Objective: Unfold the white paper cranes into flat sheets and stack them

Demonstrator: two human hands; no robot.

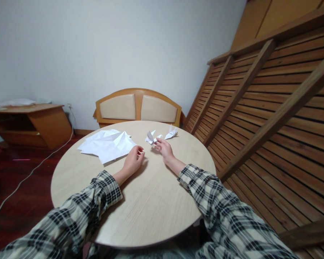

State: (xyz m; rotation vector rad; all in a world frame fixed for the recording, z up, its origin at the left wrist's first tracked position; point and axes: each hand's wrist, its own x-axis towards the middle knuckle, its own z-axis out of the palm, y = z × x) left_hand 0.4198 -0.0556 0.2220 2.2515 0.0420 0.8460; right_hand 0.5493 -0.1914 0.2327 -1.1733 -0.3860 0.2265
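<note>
My right hand (165, 150) reaches over the round table (151, 201), its fingertips closed on a folded white paper crane (150, 138). Fingers cover part of the crane's near side. A second paper crane (171, 133) stands just beyond and to the right, apart from the hand. My left hand (135, 158) rests on the tabletop with loosely curled fingers and a gap between them; nothing shows in it. Close to its left lie several creased white paper sheets (108, 145), overlapping in a loose pile.
A headboard (138, 92) with two beige panels stands behind the table. On the right leans a large slatted wooden frame (259, 104), close to the table's edge. A wooden cabinet (47, 124) and a white cable (34, 172) are on the left.
</note>
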